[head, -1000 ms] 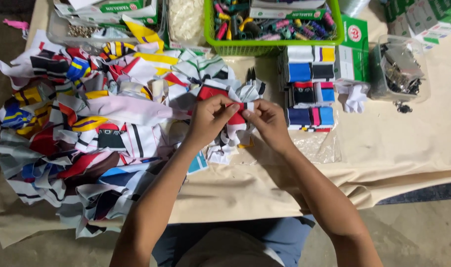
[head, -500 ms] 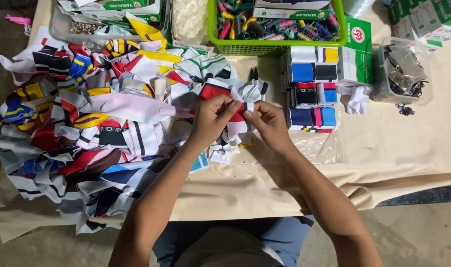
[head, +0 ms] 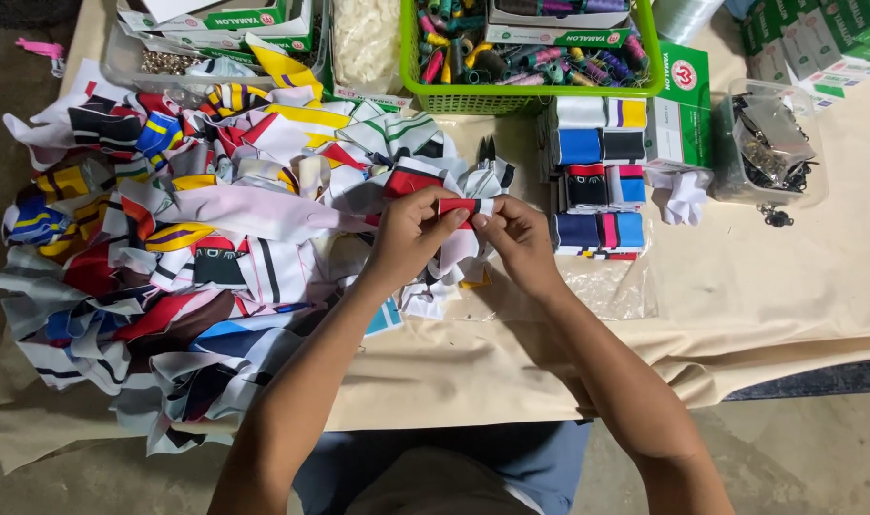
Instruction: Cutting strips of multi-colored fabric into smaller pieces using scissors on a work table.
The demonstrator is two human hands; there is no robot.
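Nearest the camera are the person's lap in blue fabric and both bare forearms, which rise from the near edge and converge over the table (head: 759, 315), covered in a beige cloth. The left hand (head: 408, 234) and the right hand (head: 522, 240) meet at the middle of the table. Both are closed in a pinch on one small fabric piece (head: 461, 206), red and white with a dark stripe: the left thumb and fingers grip its left end, the right fingertips its right end, so it is stretched between them just above the cloth.

To the left of the hands, and touching the left wrist, sprawls a large heap of printed fabric scraps (head: 177, 267) in white, red, blue, yellow and black. Just right of the right hand lies a clear plastic bag (head: 614, 286), flat on the cloth. Beyond it stands a neat stack of folded pieces (head: 602, 176) in blue, white, black and pink.

Farther right sits a clear container of dark metal clips (head: 773, 148). Along the far edge stand a green basket (head: 530, 97) filled with coloured thread spools, and at the far left some green and white boxes (head: 215, 19).
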